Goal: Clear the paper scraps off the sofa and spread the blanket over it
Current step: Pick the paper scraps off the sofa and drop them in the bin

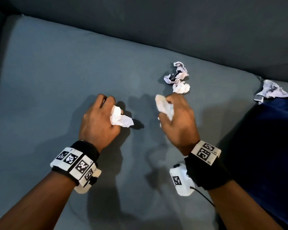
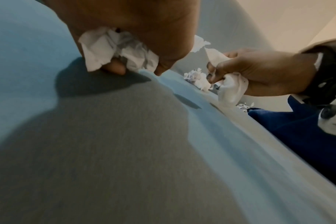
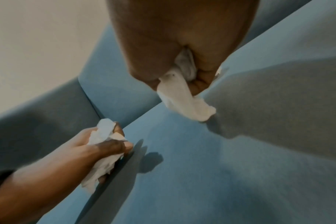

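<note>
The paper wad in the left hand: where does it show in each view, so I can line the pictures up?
Head: left of centre, white paper wad sticking out of the left hand.
Left wrist: top, just under the palm.
Right wrist: lower left, in the gripping hand.
Shared landmark: the right hand gripping its own white scrap, over the blue-grey sofa seat.

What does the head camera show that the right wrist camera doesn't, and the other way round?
Only the head view shows the loose crumpled paper scraps on the seat, another scrap lying by the dark blue blanket, and both wristbands. Only the right wrist view shows the pale wall behind the sofa. Both show the left hand and right hand each gripping white paper over the blue-grey sofa.
</note>
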